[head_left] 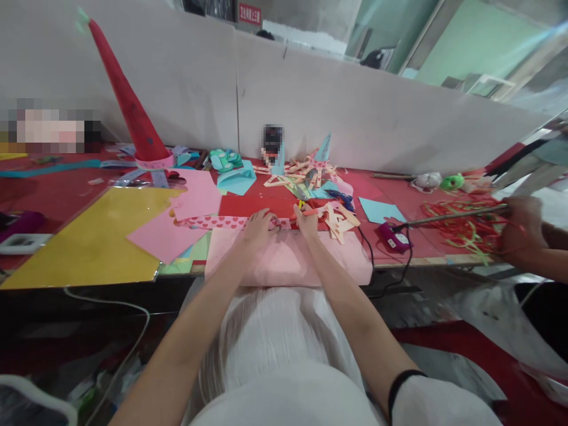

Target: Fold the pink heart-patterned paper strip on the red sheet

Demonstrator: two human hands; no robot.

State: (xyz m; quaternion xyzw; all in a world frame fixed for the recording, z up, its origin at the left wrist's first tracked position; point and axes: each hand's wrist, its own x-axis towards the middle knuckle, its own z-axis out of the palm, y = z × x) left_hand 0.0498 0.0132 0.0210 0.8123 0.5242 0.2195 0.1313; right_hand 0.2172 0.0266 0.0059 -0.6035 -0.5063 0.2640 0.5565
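Note:
A pink strip with red hearts [217, 222] lies across a pale pink padded sheet [288, 257] at the table's front edge. My left hand [256, 229] rests on the strip, its fingers stretched over it. Close by on the right, my right hand [307, 221] is closed round a slim orange-and-yellow pen-like tool [314, 211]; its exact kind is too small to tell. A small dark item between the hands is hard to make out. Cut cream paper strips [339, 221] lie just right of my right hand.
A yellow sheet [95, 236] and pink paper [197, 195] spread leftward. A tall red cone [128, 100] stands behind them. Right are a purple power socket [394, 238] with a black cable, red and green shreds [457, 223], and another person's hand [523, 228] gripping a stick [457, 214].

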